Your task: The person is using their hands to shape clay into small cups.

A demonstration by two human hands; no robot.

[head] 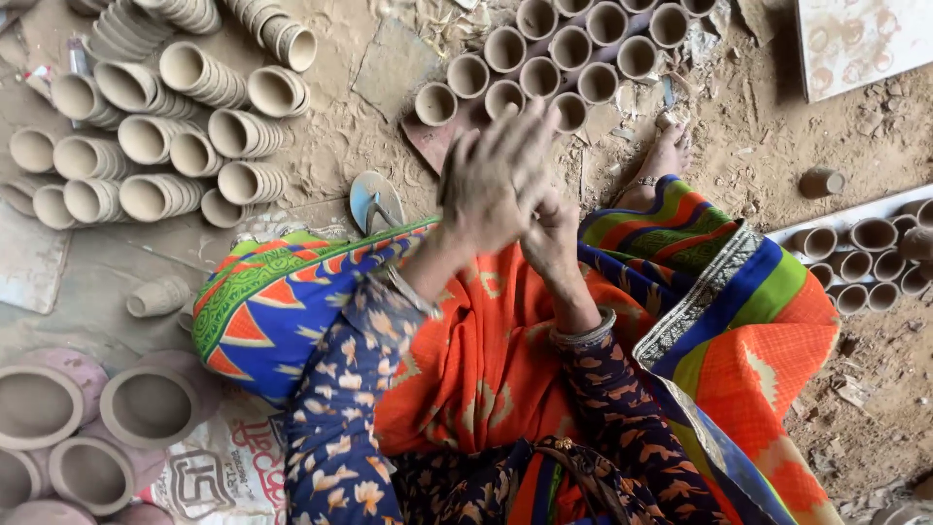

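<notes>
Pressing together above the orange cloth (466,369), left hand (491,180) fingers spread, right hand (549,238) fingers hidden, near clay cups (544,58).

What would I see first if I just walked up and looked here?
Probably the bright orange, blue and green cloth over the person's lap in the middle, with the left hand and right hand pressed together above it. Next, the stacks of clay cups lying at upper left, and more upright cups on a board at the top.
</notes>
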